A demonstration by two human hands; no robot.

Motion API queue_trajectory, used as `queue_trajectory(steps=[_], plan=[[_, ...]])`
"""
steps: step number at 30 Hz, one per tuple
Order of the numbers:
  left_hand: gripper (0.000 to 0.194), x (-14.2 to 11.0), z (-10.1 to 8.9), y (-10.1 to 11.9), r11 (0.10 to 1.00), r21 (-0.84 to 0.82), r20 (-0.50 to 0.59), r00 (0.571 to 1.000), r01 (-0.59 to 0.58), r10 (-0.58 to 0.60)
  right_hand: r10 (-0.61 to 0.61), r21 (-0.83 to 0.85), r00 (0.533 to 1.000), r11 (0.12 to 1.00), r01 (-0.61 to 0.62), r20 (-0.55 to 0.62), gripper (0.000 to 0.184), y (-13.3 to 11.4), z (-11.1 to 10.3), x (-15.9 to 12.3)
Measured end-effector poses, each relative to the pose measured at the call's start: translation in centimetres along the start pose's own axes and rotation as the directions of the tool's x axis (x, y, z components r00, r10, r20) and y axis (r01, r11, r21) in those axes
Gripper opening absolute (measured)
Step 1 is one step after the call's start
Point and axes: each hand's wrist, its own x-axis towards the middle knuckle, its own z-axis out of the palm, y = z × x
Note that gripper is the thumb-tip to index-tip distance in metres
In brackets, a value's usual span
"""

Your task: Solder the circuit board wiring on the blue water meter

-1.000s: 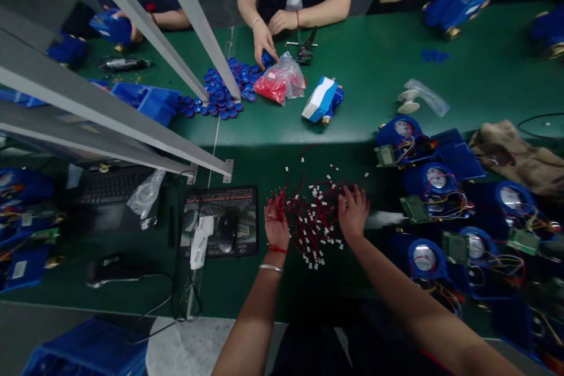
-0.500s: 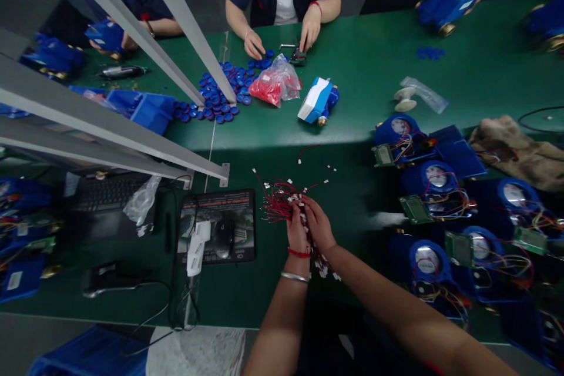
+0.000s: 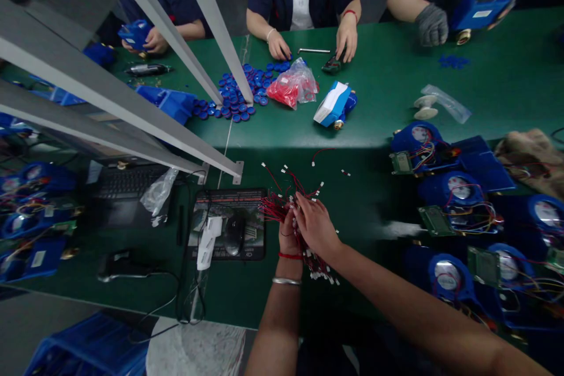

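Observation:
A bundle of thin red wires with small white connectors [image 3: 282, 197] is gathered on the green table [image 3: 374, 129] in front of me. My left hand [image 3: 287, 236] is closed around the bundle from below. My right hand [image 3: 315, 224] lies over the left hand and the wires, its fingers curled onto the same bundle. White connector ends stick out past both hands, above and below. A few loose wires [image 3: 318, 154] lie just beyond.
Blue meters with exposed wiring [image 3: 458, 194] crowd the right side. A mouse on a pad [image 3: 233, 234] and a keyboard [image 3: 126, 183] sit left. Across the table, other people's hands work near blue caps [image 3: 235, 97], a red-filled bag [image 3: 293, 85] and a blue-white device [image 3: 335, 104]. Grey frame bars [image 3: 132, 111] cross upper left.
A second ago my hands were apart at the sides of the spread wire pile; they have come together, gathering the wires into one bundle. The view has shifted slightly.

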Motion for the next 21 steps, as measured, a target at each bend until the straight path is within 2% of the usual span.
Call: queue_trajectory(steps=[2,5,7,10,13,16,19,21], plan=[[0.023,-0.1,-0.9,1.5,0.998,-0.043,0.043,0.998,0.041,-0.04,-0.062,0.013,0.998,0.998,0.062,-0.02,0.041,2.0,-1.4,2.7],[0.017,-0.8,-2.1,3.9,0.989,-0.114,0.119,0.99,0.093,-0.079,-0.089,-0.168,0.996,0.982,0.086,-0.015,0.046,6.8,-3.1,8.3],[0.015,-1.6,-2.7,5.2,0.983,-0.158,0.137,0.988,0.093,-0.071,-0.073,-0.322,0.993,0.941,0.1,0.097,0.053,9.9,-3.7,11.5],[0.014,-2.9,-3.2,6.4,0.974,-0.188,0.161,0.983,0.124,-0.094,-0.065,-0.4,0.971,0.903,0.155,0.229,0.034,12.7,-3.8,13.8],[0.016,-4.0,-3.7,6.8,0.96,-0.233,0.174,0.978,0.154,-0.114,-0.038,-0.422,0.968,0.895,0.143,0.248,0.023,12.9,-3.4,13.8],[0.019,-4.5,-4.0,6.9,0.953,-0.273,0.14,0.985,0.134,-0.098,0.026,-0.467,0.981,0.882,0.068,0.192,0.027,11.7,-2.2,13.2],[0.02,-4.6,-4.3,7.0,0.942,-0.297,0.154,0.982,0.153,-0.111,0.111,-0.498,0.988,0.866,-0.041,0.11,0.036,10.4,-0.8,12.7],[0.019,-4.7,-4.5,7.1,0.937,-0.307,0.157,0.98,0.169,-0.126,0.148,-0.501,0.983,0.862,-0.074,0.109,0.033,9.9,-0.3,12.2]])
